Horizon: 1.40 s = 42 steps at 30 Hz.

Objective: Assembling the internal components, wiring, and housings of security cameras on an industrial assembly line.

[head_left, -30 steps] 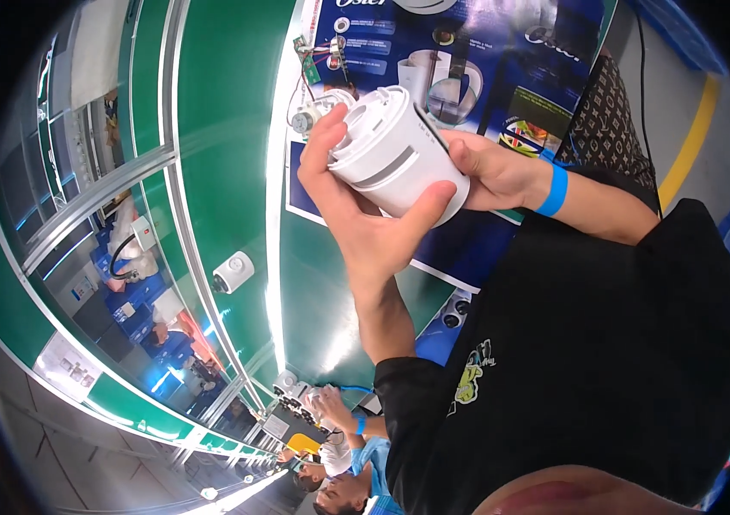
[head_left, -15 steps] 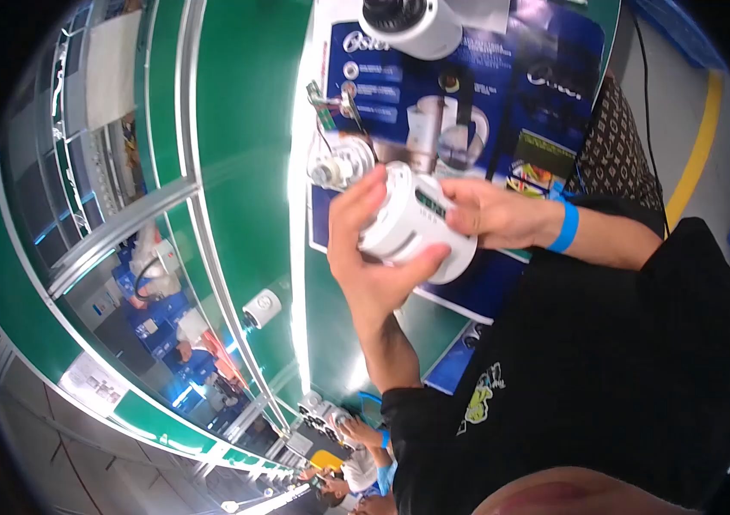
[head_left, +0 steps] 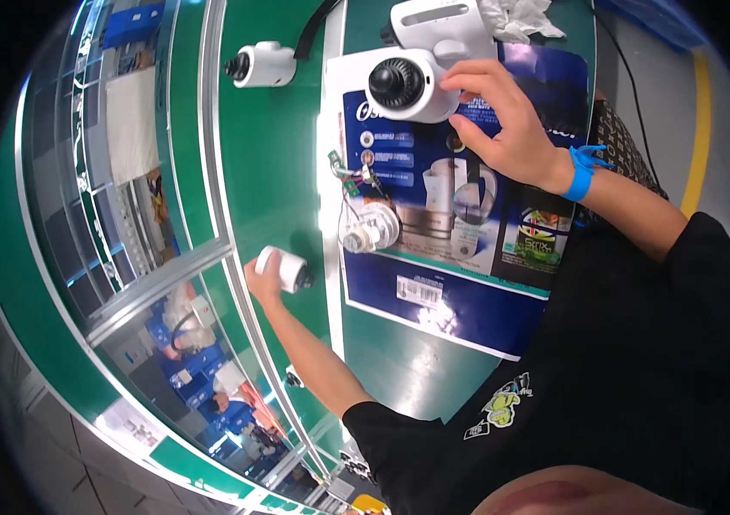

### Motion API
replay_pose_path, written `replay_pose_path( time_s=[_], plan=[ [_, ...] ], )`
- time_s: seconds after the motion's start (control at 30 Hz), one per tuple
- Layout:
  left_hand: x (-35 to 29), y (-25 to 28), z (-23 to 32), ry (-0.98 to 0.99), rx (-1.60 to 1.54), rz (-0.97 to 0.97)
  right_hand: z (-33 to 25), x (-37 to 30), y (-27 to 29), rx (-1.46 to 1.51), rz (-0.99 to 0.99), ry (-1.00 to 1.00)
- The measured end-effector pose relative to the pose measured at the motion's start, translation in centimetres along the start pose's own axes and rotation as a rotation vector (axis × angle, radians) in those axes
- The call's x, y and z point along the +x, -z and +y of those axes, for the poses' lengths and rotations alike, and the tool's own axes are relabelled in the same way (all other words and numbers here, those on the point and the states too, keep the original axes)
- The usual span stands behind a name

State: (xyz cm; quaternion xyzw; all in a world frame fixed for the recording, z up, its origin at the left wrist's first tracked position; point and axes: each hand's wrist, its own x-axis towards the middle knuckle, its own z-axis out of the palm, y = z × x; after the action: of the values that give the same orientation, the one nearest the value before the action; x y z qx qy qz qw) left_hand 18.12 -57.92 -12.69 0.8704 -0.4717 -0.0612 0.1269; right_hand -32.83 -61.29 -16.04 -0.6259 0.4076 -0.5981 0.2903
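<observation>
My left hand (head_left: 267,273), stretched out to the far left, has its fingers closed round a white cylindrical unit (head_left: 283,269) with a black end, low over the green bench. Fingers curved and apart, my right hand (head_left: 507,124) is beside a second white unit (head_left: 438,96) with a black ridged cone. Its fingertips reach that unit's right end; whether they press on it I cannot tell. Between the hands, a round white motor-like part (head_left: 371,228) sits on a printed blue cardboard sheet (head_left: 382,279). Wires join it to a small green circuit board (head_left: 336,163).
A larger white housing (head_left: 434,26) with a long slot stands behind the coned unit, beside crumpled white paper (head_left: 524,19). Another white unit (head_left: 266,64) rests on the green bench (head_left: 266,163) at upper left. A metal rail (head_left: 223,206) runs along the bench's far side.
Both hands held one white unit together over the cardboard; now they are apart. My left hand has moved far left with a unit, my right up to the coned one. The view has shifted.
</observation>
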Motion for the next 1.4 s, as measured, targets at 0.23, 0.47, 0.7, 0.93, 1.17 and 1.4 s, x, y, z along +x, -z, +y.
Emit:
replay_pose_path(
  time_s=[0.23,0.47,0.7,0.93,1.17,1.4],
  plan=[
    [6.4,-2.3,-2.1,0.139,0.018,0.071,1.5,-0.2,0.4,-0.128,-0.137,-0.142],
    [6.3,-2.3,0.7,0.267,0.305,-0.041,2.0,-0.2,0.7,-0.170,-0.139,-0.116],
    [3.2,-0.8,-0.6,0.020,0.086,0.258,1.8,-0.7,-0.3,-0.461,-0.194,-0.079],
    [-13.8,0.2,8.9,-0.052,-0.438,0.197,3.4,0.4,-3.1,-0.502,-0.077,-0.310],
    [-26.1,-8.5,12.7,-0.260,0.092,-0.040,2.2,1.4,-5.0,-0.303,0.247,-0.024],
    [-24.2,-8.9,12.2,-0.330,0.093,-0.073,4.6,0.5,-1.3,-0.371,-0.051,-0.316]
  ],
)
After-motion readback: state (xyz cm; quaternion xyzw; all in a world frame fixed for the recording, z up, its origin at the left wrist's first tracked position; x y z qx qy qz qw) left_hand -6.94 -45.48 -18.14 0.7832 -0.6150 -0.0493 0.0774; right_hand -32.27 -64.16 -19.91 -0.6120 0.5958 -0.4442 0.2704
